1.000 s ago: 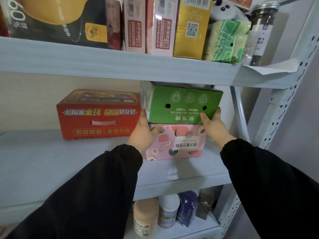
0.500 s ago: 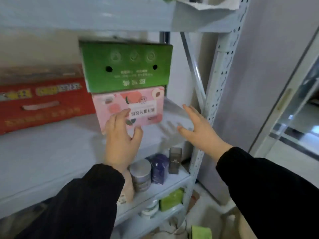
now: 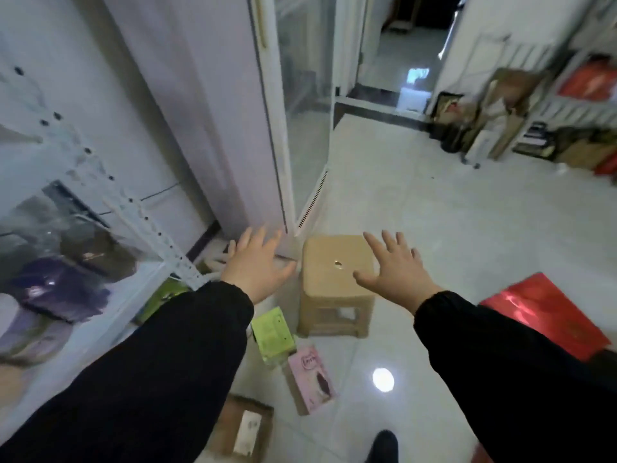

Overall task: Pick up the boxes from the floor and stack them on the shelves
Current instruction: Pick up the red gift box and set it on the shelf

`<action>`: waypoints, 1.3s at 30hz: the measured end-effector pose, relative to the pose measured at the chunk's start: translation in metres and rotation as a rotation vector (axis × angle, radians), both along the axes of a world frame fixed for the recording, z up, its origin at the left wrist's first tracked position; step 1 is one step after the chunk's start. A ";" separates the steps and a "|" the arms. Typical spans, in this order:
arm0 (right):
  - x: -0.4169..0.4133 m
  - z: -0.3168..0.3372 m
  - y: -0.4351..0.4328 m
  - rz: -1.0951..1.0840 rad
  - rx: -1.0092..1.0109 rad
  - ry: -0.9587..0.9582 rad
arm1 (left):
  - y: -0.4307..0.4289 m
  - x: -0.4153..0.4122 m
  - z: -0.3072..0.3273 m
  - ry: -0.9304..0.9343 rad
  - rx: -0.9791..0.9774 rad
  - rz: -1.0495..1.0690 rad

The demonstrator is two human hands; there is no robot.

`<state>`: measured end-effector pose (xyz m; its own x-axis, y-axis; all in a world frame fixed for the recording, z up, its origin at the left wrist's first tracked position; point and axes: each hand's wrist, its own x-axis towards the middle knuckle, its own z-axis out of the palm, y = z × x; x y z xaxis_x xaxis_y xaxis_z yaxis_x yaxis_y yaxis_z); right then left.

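Both hands spread, empty: left hand (image 3: 255, 266), right hand (image 3: 397, 272)

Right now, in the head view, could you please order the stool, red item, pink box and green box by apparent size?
1. The stool and the red item look about alike; I won't rank them.
2. The pink box.
3. The green box, slightly smaller.

A glossy white tiled floor (image 3: 434, 212) shows one bright reflected light spot (image 3: 383, 379); a tan plastic stool (image 3: 335, 279) stands near a white-framed glass door (image 3: 300, 111).
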<state>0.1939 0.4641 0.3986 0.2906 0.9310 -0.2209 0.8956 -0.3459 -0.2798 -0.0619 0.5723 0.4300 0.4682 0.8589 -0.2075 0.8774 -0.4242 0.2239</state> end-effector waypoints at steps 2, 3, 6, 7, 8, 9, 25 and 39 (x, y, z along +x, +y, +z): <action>0.064 -0.017 -0.034 -0.099 -0.047 0.018 | -0.008 0.063 -0.017 0.051 -0.041 -0.061; 0.095 -0.025 -0.053 -0.149 -0.072 0.031 | -0.014 0.096 -0.022 0.072 -0.048 -0.099; 0.181 -0.043 -0.115 -0.306 -0.140 0.075 | -0.034 0.192 -0.037 0.086 -0.096 -0.183; 0.206 -0.048 -0.137 -0.360 -0.159 0.083 | -0.042 0.222 -0.041 0.081 -0.118 -0.208; 0.229 -0.053 -0.157 -0.411 -0.172 0.086 | -0.050 0.250 -0.045 0.075 -0.142 -0.237; 0.251 -0.055 -0.176 -0.461 -0.183 0.094 | -0.058 0.277 -0.047 0.070 -0.163 -0.272; 0.409 -0.123 -0.295 -0.940 -0.375 0.385 | -0.085 0.546 -0.143 0.091 -0.451 -0.567; 0.523 -0.209 -0.298 -1.287 -0.216 0.697 | -0.083 0.737 -0.249 0.211 -0.637 -0.614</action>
